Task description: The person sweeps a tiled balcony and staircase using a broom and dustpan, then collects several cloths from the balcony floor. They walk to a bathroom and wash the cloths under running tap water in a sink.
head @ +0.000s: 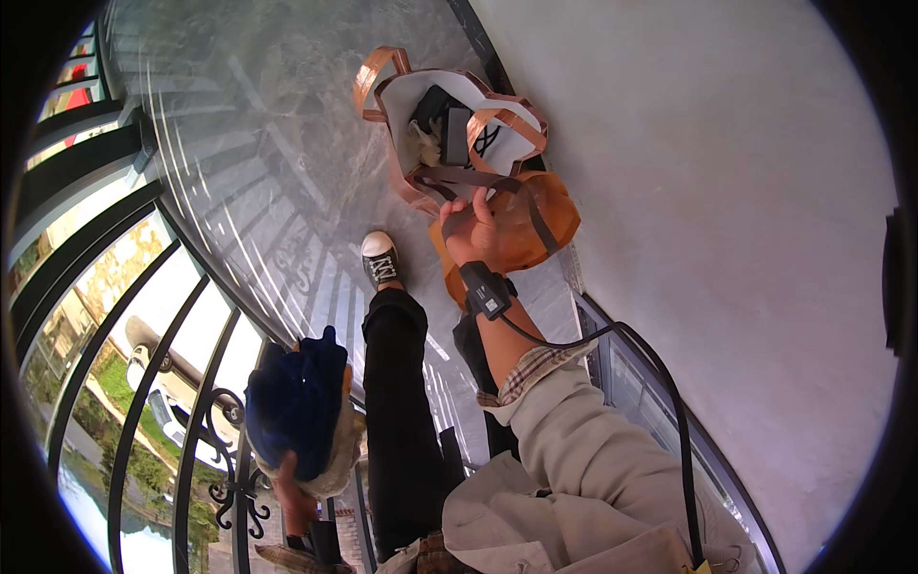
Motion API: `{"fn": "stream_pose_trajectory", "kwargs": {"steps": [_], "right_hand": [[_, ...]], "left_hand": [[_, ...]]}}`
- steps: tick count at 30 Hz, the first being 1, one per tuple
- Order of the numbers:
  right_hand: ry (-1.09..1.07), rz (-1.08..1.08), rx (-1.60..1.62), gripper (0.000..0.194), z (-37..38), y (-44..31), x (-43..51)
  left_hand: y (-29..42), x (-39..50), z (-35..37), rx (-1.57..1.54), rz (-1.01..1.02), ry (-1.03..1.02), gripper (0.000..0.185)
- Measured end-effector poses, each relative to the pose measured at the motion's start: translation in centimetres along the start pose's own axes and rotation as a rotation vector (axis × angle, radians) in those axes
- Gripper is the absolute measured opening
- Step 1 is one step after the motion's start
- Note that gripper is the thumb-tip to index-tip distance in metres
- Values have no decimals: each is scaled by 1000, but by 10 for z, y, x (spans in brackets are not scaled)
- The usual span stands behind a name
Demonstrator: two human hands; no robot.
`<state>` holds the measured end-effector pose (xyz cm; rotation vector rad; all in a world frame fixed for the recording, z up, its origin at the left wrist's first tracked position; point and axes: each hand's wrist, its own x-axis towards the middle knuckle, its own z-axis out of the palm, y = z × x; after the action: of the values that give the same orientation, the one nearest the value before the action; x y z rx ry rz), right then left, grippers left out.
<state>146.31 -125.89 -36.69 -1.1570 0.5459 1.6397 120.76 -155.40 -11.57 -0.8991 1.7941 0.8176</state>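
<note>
My right hand (470,228) is closed around the dark strap (470,177) of an orange bag (549,204), which stands against the wall. Just beyond it, a white-lined bag with shiny copper-coloured handles (508,122) sits open on the floor. Inside lie a dark grey box (455,136), black items and a crumpled pale thing (427,143). At the lower left, my left hand (288,488) holds a bundle of dark blue cloth (297,409) with off-white, fluffy-looking material at its edge. Part of that hand is hidden under the bundle.
A black metal railing (129,402) with scrollwork runs down the left, with cars and greenery outside. A pale wall (703,179) rises on the right above a dark-framed glass panel (631,373). My sneaker (381,262) rests on the glossy grey floor (287,93). A black cable (678,402) runs from my right wrist.
</note>
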Motion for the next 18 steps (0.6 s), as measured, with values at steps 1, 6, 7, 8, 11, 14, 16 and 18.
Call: {"fn": "stream_pose_trajectory", "kwargs": {"steps": [1,6,7,8,11,14,16,18], "right_hand": [[-97,7,37,19,-1,-1,6],[-107,-47,-128,13,4,-30,-11],[-74,-92,-232,13,9,-38,-20],[-46,-262,-376,14,16,-45,-25],[98,-567,-736,21,36,-60,-28],[-23,-625,-864,26,56,-58,-5],[-101,-598,-1266,27,65,-44,19],[-127,-544,-1511,27,71,-29,39]], "left_hand": [[2,2,-2,18,21,-24,57],[4,9,-10,37,43,-90,52],[5,11,-10,42,66,-101,50],[6,12,-10,40,91,-88,48],[11,12,-7,291,291,-104,47],[21,17,0,351,431,-163,53],[28,22,10,271,420,-132,58],[38,31,27,167,331,-44,61]]}}
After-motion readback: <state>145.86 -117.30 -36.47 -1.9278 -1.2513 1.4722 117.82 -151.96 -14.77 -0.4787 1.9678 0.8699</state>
